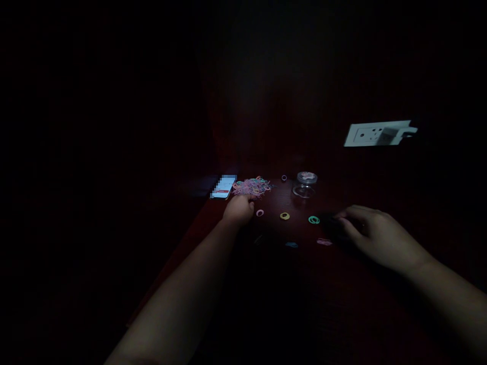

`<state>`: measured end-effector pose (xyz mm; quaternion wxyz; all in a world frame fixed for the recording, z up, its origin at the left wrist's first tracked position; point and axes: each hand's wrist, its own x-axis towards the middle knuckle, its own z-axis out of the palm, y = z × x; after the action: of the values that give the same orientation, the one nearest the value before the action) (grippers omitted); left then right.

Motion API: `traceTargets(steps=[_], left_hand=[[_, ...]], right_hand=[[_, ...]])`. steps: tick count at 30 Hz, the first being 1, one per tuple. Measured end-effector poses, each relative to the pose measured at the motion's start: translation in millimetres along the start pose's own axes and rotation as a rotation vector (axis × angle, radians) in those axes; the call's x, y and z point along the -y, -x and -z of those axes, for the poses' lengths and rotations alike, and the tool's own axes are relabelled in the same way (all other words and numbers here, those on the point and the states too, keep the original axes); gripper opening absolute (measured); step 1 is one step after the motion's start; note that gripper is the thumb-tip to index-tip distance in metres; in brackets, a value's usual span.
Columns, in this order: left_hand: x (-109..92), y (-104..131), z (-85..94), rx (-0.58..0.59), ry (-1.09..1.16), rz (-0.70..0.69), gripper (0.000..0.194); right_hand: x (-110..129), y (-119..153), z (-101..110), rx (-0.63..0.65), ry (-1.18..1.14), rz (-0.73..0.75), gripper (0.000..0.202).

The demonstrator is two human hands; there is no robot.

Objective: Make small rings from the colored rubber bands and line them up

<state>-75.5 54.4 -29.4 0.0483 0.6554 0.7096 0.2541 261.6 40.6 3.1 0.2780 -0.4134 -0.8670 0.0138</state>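
Right in front of the left hand (239, 210) lies a loose, tangled heap of thin bands (251, 186), mostly pink and lilac with some orange and turquoise; whether this hand pinches any, I cannot tell. The right hand (375, 230) bends its thumb and forefinger toward each other, shadow hiding what is between, and green rings (314, 220) lie flat just left of it.

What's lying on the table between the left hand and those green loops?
In the head view, a pink loop, then yellow loops, between the left hand and the green loops.
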Motion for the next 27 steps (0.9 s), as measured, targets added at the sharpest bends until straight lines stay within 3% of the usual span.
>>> traceTargets(steps=[15,18,23,27], left_hand=[[-20.1,6.8,10.0,-0.210,0.161,-0.074,0.019],[-36.2,18.4,10.5,-0.225,0.239,-0.205,0.016],[-71.3,53.0,10.2,-0.180,0.311,-0.555,0.012],[-90.0,73.9,13.6,-0.101,0.324,-0.619,0.012]], right_hand=[[5.1,0.9,-1.0,0.006,-0.015,0.043,0.020],[11.9,2.2,-2.9,-0.007,-0.043,0.062,0.018],[33.8,7.3,-3.3,-0.046,-0.096,0.158,0.017],[48.3,10.6,1.2,-0.095,-0.149,0.242,0.014]])
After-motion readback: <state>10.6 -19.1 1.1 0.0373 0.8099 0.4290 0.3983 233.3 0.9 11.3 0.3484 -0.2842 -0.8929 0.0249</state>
